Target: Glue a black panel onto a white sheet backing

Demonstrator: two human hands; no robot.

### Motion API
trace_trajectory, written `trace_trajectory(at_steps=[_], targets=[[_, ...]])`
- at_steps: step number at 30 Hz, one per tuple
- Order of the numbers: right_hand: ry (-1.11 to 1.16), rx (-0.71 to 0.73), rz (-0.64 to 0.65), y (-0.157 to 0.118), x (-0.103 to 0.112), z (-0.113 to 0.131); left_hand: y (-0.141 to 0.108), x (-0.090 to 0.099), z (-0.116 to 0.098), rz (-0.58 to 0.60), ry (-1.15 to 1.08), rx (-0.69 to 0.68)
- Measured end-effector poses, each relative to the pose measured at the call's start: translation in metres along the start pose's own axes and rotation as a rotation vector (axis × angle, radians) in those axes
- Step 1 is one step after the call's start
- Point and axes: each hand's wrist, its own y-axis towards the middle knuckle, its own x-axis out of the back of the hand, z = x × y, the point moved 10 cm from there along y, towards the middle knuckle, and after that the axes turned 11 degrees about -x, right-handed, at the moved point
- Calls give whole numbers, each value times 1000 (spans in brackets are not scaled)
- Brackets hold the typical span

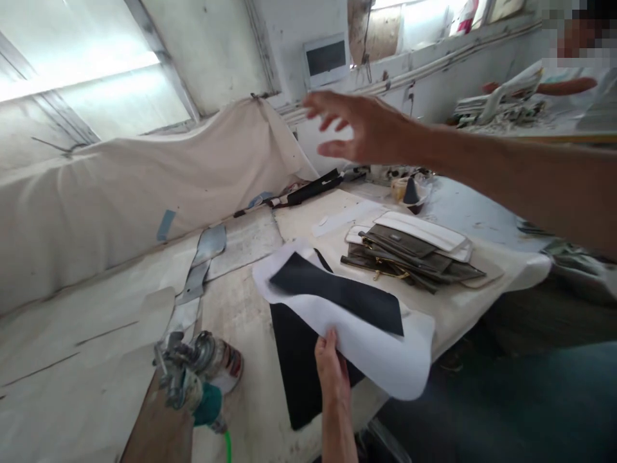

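Note:
My left hand (332, 366) grips the near edge of a curved white sheet (376, 360), thumb on top. Lying across that sheet is a black cut piece (342, 286), narrower at its middle. Below them, a larger black sheet (294, 360) rests on the table, partly covered. My right hand (361, 128) is raised in the air above the far side of the table, its fingers spread and curved, with nothing in them.
A spray gun (187, 379) with a green hose stands by a paint-smeared can (226, 366) at the left. Stacked brown pouches (409, 257) with zips lie at the right, white pieces on top. A cup (413, 196) stands behind. Another person's arm (569, 85) shows at the far right.

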Motion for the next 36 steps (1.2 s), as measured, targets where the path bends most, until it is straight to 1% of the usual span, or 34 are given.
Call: trace_trajectory(at_steps=[1,2,3,4,6,7,8,9,10,11,13,15,17,18,20,22,23,25,26,27,28,29,30,32,34,36], targets=[[-12,5,1,-24,-10,-6,8,7,-8,-31,-20,-13],[0,2,107,-55,-34,-14,13,15,-14,-51,-31,-23],[24,-35,220,-92,-61,-28,16,21,-19,-61,-33,-28],[22,-74,385,-135,-96,-43,17,26,-22,-68,-32,-25],[55,-124,555,-214,-151,-69,16,35,-22,-92,-40,5],[66,-147,610,-247,-175,-80,13,37,-19,-112,-56,36],[78,-145,632,-272,-194,-87,11,38,-14,-131,-83,74],[77,-133,647,-290,-209,-91,8,36,-9,-141,-121,112],[82,-104,653,-301,-221,-91,5,31,-5,-142,-162,140],[98,-75,645,-305,-228,-90,4,26,-2,-135,-198,153],[185,-70,626,-301,-233,-92,1,16,-1,-113,-240,143],[303,-125,615,-288,-231,-100,-1,8,-6,-89,-247,106],[392,-217,629,-273,-229,-116,-6,5,-14,-55,-245,71],[419,-259,643,-266,-230,-125,-9,5,-19,-38,-250,48],[476,-346,682,-250,-234,-141,-20,13,-27,-29,-266,-7],[562,-424,748,-235,-242,-149,-35,26,-25,-55,-294,-76],[615,-454,790,-228,-248,-148,-44,32,-19,-71,-307,-107],[732,-511,876,-215,-258,-137,-63,41,4,-104,-309,-162],[788,-535,913,-210,-262,-129,-72,40,22,-106,-279,-151],[840,-556,943,-204,-265,-119,-79,40,41,-139,-215,-141],[888,-573,968,-200,-267,-108,-86,42,60,-212,-105,-122],[930,-586,987,-196,-269,-96,-90,38,66,-236,-6,-193],[967,-597,1005,-193,-270,-85,-93,28,65,-233,80,-291],[1025,-612,1035,-191,-273,-65,-95,7,57,-236,223,-420],[1061,-615,1045,-190,-276,-48,-95,-4,37,-318,318,-482],[1081,-601,1028,-189,-279,-35,-94,-6,10,-422,316,-519]])
